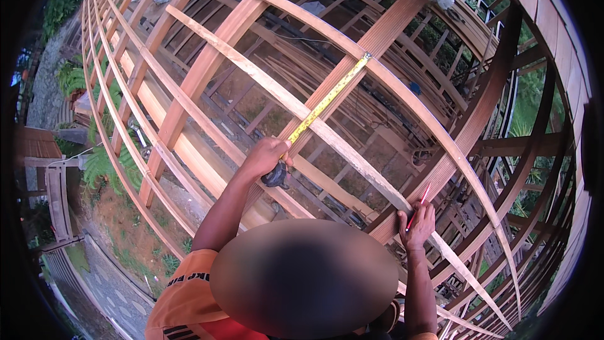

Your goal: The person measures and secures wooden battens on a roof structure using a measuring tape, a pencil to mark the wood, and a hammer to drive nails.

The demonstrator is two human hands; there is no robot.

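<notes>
My left hand [267, 156] is closed around a tape measure, whose dark case [275, 176] hangs below the fingers. From it a yellow blade [328, 100] runs up and to the right along a broad grooved rafter [390, 29]. The blade crosses a pale narrow batten [264, 80] and reaches a second long batten [314, 21], where its far end lies. On the right, my right hand [417, 225] rests at the pale batten beside another rafter [454, 160]. A red pencil [420, 205] is held between its fingers, pointing upward.
Several more battens [139, 50] cross the sloping rafters on the left. Through the gaps, stacked timber [308, 66] and the ground show far below. A shingled roof edge [557, 12] curves along the right. Ferns [104, 167] and a paved path [119, 283] lie below left.
</notes>
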